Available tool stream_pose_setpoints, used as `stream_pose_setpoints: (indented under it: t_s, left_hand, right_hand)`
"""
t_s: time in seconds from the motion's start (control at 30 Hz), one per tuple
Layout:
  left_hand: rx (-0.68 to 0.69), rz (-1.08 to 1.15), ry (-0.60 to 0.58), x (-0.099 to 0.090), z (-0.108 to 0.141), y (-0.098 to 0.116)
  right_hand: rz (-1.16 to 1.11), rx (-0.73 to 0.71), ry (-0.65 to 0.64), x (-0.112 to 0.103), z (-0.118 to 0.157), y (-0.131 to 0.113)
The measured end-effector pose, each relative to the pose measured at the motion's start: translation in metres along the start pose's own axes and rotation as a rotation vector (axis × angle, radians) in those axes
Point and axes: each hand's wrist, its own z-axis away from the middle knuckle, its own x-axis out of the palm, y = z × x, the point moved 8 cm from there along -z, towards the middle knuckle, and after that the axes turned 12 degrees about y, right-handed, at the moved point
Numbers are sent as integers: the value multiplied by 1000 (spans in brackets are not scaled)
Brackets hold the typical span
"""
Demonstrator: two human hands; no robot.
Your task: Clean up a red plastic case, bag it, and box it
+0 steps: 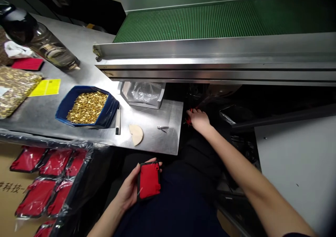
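My left hand (pixel 128 188) is wrapped round the edge of a red and black rectangular case (pixel 149 181), held over my lap. Off the right edge of the metal table, my right hand (pixel 198 120) reaches down into a dark area, its fingers closed round a small red object (pixel 188 120). That object is mostly covered by the fingers. On the table between the hands lie small metal clippers (pixel 162 127) and a pale half-round piece (pixel 136 134).
A blue bin (pixel 61 112) of gold-coloured small parts, a cutter knife (pixel 118 121) and a grey tray (pixel 153 104) stand on the table. A bottle (pixel 52 48) is at left. The green conveyor (pixel 189 21) crosses behind. Bagged red cases (pixel 35 196) fill a carton lower left.
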Motion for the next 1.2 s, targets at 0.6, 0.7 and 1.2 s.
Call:
stream_pose_setpoints:
  t_s: [0.6,0.7,1.2]
  left_hand:
    - [292,-278,199,-15,21,21]
    - [353,-452,246,-15,21,24]
    - [363,-469,318,-12,20,22]
  right_hand:
    - [9,-758,-113,-35,88,-47]
    - [-55,-807,-325,-42,132,-87]
    - [-17,-646,-661,-40,163,-146]
